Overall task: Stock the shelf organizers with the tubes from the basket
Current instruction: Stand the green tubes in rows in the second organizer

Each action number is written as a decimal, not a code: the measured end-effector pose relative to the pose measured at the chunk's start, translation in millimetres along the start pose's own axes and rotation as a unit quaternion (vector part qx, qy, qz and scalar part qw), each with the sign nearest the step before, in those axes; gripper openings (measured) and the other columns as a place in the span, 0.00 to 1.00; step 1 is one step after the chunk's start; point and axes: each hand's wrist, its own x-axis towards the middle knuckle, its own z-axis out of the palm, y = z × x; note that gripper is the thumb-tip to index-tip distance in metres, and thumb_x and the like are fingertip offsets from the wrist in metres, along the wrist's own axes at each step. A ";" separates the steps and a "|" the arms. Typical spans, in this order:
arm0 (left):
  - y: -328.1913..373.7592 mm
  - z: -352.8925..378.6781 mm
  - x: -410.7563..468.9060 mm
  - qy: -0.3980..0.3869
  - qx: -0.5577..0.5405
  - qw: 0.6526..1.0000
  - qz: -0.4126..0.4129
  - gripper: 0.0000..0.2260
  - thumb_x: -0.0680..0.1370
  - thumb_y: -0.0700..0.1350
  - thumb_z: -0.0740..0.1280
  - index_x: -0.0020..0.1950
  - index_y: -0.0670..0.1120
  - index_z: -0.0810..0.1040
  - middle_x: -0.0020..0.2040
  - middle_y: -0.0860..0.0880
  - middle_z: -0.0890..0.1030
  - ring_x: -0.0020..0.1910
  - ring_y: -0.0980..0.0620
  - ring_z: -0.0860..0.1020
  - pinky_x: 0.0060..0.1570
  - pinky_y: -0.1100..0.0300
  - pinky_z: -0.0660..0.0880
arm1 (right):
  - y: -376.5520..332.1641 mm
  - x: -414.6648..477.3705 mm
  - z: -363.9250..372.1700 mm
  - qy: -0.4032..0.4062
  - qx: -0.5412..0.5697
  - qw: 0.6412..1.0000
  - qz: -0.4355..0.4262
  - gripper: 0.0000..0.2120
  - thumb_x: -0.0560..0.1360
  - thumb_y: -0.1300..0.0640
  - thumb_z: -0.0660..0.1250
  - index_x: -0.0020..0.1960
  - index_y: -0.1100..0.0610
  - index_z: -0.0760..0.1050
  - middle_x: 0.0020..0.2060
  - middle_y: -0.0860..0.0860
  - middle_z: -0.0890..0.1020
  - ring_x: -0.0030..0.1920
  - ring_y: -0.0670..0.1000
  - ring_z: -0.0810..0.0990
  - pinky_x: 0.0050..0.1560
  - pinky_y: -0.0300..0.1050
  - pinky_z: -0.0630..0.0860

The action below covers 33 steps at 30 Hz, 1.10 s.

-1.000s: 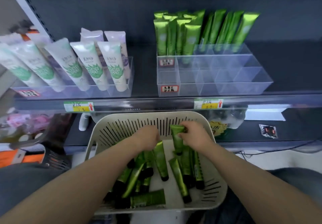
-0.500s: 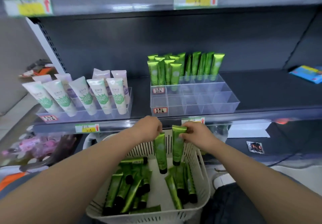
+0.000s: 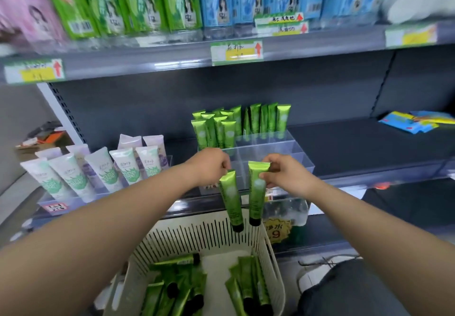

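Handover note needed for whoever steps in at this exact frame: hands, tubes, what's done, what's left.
Left hand pinches one tube by its crimped end; right hand grips another tube near its top.
Both tubes hang cap down above the basket, in front of the organizer.
Done: the organizer's back rows hold upright green tubes.
Left: seat these two in the unfilled front compartments, then stock the many basket tubes.
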 end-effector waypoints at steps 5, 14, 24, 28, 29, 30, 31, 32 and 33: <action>5.0 -25.0 24.4 0.024 0.009 1.000 0.003 0.09 0.79 0.39 0.62 0.56 0.43 0.80 0.55 0.46 0.81 0.56 0.48 0.77 0.55 0.60 0.72 | -13.3 17.5 -22.0 0.016 -0.010 1.000 -0.016 0.06 0.75 0.65 0.66 0.46 0.56 0.73 0.39 0.58 0.78 0.42 0.53 0.79 0.49 0.48 0.81; 4.3 -50.3 71.7 0.106 0.047 0.993 -0.002 0.11 0.78 0.38 0.60 0.57 0.43 0.80 0.57 0.45 0.80 0.56 0.46 0.77 0.54 0.59 0.72 | -31.8 58.9 -51.3 0.061 -0.021 0.997 -0.044 0.03 0.76 0.65 0.65 0.49 0.61 0.73 0.37 0.56 0.77 0.36 0.50 0.77 0.38 0.33 0.79; -5.3 -65.4 125.4 0.144 0.048 0.988 -0.004 0.12 0.77 0.37 0.59 0.55 0.44 0.79 0.56 0.44 0.80 0.54 0.43 0.77 0.51 0.58 0.73 | -25.5 109.9 -63.5 0.101 -0.030 0.993 -0.050 0.06 0.76 0.63 0.66 0.49 0.55 0.72 0.41 0.59 0.77 0.42 0.56 0.79 0.43 0.46 0.79; -9.4 -64.0 145.5 0.162 0.057 0.985 -0.025 0.12 0.74 0.32 0.59 0.51 0.41 0.80 0.50 0.42 0.81 0.48 0.42 0.79 0.48 0.51 0.77 | -22.2 130.2 -67.9 0.126 -0.064 0.988 -0.065 0.05 0.75 0.62 0.66 0.50 0.56 0.72 0.41 0.62 0.78 0.43 0.63 0.80 0.44 0.51 0.78; -9.9 -63.0 149.6 0.169 0.058 0.984 -0.027 0.13 0.74 0.32 0.58 0.51 0.41 0.80 0.50 0.43 0.81 0.48 0.43 0.79 0.48 0.51 0.78 | -21.1 135.4 -68.9 0.132 -0.074 0.986 -0.066 0.05 0.75 0.61 0.66 0.50 0.55 0.73 0.43 0.63 0.79 0.46 0.64 0.80 0.47 0.53 0.77; -10.8 -61.6 153.8 0.176 0.058 0.982 -0.029 0.14 0.74 0.32 0.58 0.52 0.42 0.79 0.51 0.44 0.81 0.49 0.43 0.79 0.49 0.51 0.77 | -20.5 140.2 -69.3 0.138 -0.083 0.985 -0.066 0.05 0.75 0.60 0.66 0.50 0.55 0.73 0.45 0.63 0.80 0.47 0.63 0.80 0.49 0.53 0.77; -11.9 -60.4 157.9 0.183 0.059 0.981 -0.029 0.14 0.75 0.33 0.58 0.54 0.44 0.79 0.52 0.44 0.80 0.50 0.43 0.78 0.50 0.52 0.77 | -20.3 145.0 -69.1 0.143 -0.085 0.984 -0.069 0.05 0.75 0.60 0.66 0.50 0.55 0.73 0.46 0.63 0.80 0.48 0.63 0.80 0.50 0.55 0.77; -13.2 -59.2 162.5 0.190 0.060 0.980 -0.030 0.15 0.75 0.33 0.58 0.55 0.45 0.79 0.53 0.44 0.80 0.51 0.43 0.78 0.50 0.53 0.76 | -19.8 149.9 -68.5 0.147 -0.084 0.983 -0.073 0.05 0.75 0.60 0.67 0.50 0.54 0.73 0.46 0.63 0.80 0.48 0.63 0.80 0.52 0.56 0.78; -14.7 -57.9 167.0 0.195 0.061 0.978 -0.031 0.15 0.75 0.34 0.58 0.55 0.45 0.79 0.54 0.45 0.80 0.52 0.42 0.78 0.50 0.53 0.76 | -19.5 154.4 -67.8 0.150 -0.084 0.982 -0.076 0.05 0.75 0.61 0.67 0.49 0.53 0.73 0.44 0.62 0.80 0.48 0.63 0.80 0.52 0.58 0.77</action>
